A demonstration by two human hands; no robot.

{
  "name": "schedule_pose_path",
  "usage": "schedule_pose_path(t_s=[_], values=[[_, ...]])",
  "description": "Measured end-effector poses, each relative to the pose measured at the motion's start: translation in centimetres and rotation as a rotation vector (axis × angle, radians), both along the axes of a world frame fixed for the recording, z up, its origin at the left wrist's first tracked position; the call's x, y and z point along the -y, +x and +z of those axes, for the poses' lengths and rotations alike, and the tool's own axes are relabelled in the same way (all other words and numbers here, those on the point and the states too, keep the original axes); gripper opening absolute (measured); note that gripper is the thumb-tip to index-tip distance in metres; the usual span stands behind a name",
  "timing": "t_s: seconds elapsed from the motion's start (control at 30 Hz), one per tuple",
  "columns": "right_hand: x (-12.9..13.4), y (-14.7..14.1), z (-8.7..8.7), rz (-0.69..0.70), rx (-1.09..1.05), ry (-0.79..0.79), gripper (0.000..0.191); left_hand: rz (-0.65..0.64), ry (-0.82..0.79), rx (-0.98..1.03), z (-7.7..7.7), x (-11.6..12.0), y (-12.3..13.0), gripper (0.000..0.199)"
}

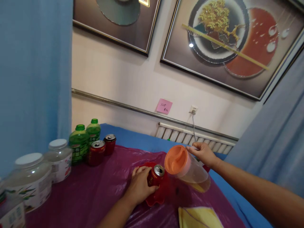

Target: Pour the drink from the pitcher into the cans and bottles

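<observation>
My left hand (pixel 139 186) is wrapped round a red can (pixel 155 178) with an opened silver top, held over a red scalloped dish (pixel 163 191). By its handle, my right hand (pixel 203 155) grips a clear plastic pitcher (pixel 193 174) with an orange lid (pixel 176 159). The pitcher is tilted toward the can, its lid close to the can's top. Yellowish liquid lies low in the pitcher. No stream between lid and can is visible.
Left on the purple sheet (pixel 90 190) stand two red cans (pixel 96 153), (pixel 110 144), green bottles (pixel 79 144) and clear jars (pixel 30 180) with white lids. A yellow cloth (pixel 198 217) lies at the front. Behind are a radiator (pixel 175 133) and wall.
</observation>
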State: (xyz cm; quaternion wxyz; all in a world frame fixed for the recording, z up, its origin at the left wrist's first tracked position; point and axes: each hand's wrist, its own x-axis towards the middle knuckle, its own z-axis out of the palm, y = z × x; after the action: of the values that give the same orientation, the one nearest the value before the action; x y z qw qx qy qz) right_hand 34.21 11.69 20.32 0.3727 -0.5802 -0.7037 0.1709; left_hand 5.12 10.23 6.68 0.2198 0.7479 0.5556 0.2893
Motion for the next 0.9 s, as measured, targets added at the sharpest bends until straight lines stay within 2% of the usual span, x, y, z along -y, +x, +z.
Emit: schedule_pose_path(t_s=[0.9], values=[[0.02, 0.02, -0.05, -0.027, 0.007, -0.012, 0.058, -0.008, 0.008, 0.002, -0.06, 0.02, -0.03, 0.070]])
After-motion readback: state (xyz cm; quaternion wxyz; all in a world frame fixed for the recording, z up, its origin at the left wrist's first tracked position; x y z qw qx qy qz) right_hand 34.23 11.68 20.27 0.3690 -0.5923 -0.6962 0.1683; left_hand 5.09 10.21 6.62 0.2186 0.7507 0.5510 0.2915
